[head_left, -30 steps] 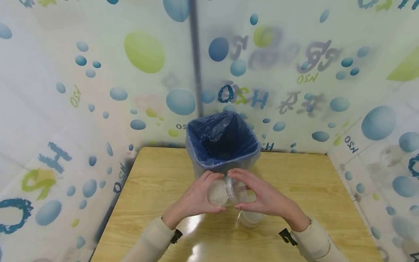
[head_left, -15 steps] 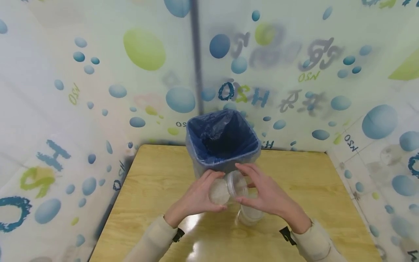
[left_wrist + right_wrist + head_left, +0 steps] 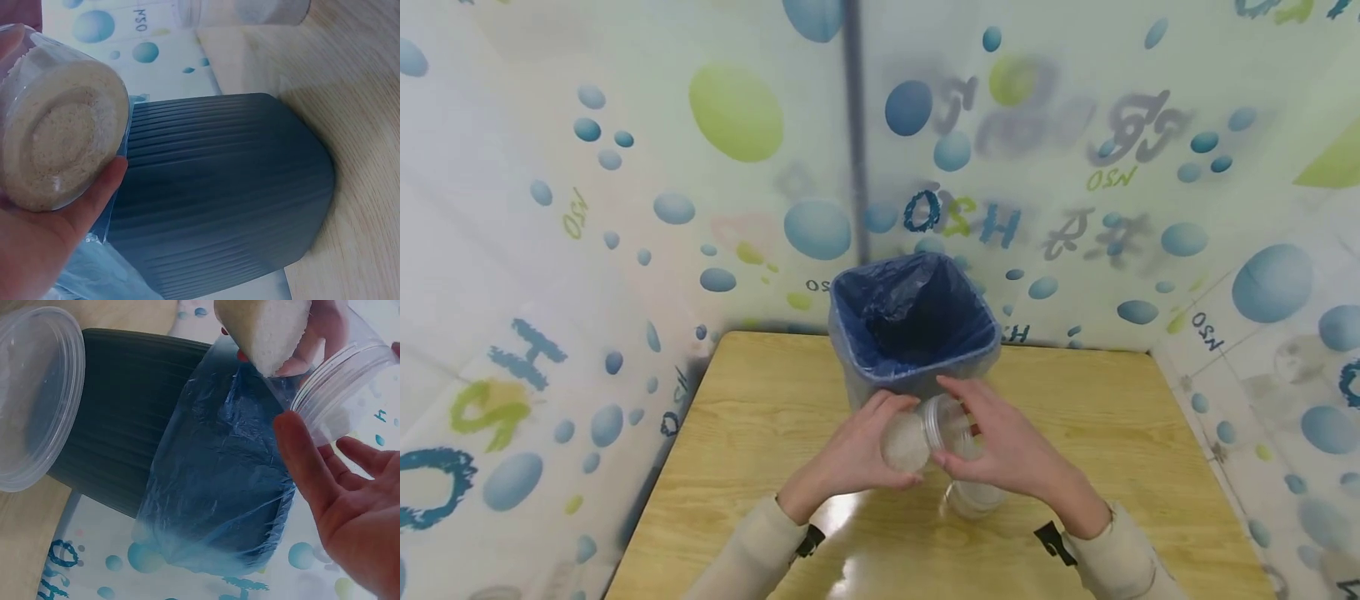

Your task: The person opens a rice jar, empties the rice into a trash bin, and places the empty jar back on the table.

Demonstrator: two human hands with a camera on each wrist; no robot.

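Note:
My left hand point(image 3: 865, 454) grips the body of a clear plastic jar point(image 3: 904, 442), held on its side over the table just in front of the bin. Pale fine grains fill much of it; their round bottom faces the left wrist view. My right hand point(image 3: 1011, 442) is curved round the jar's clear lid point(image 3: 946, 423). In the right wrist view the thumb point(image 3: 290, 428) touches the lid's rim, and other fingers lie behind it. Beneath the right hand a second clear lidded jar point(image 3: 973, 500) stands on the table, partly hidden.
A grey ribbed bin point(image 3: 219, 187) stands on the table behind the hands. A blue plastic bag point(image 3: 219, 456) lines it and folds over its rim. The wooden table point(image 3: 760, 417) meets patterned walls point(image 3: 737, 208) at the back.
The right hand's fingers have loosened and shifted on the lid, with the index finger lifting slightly from its rim. The left hand and jar have stayed nearly still.

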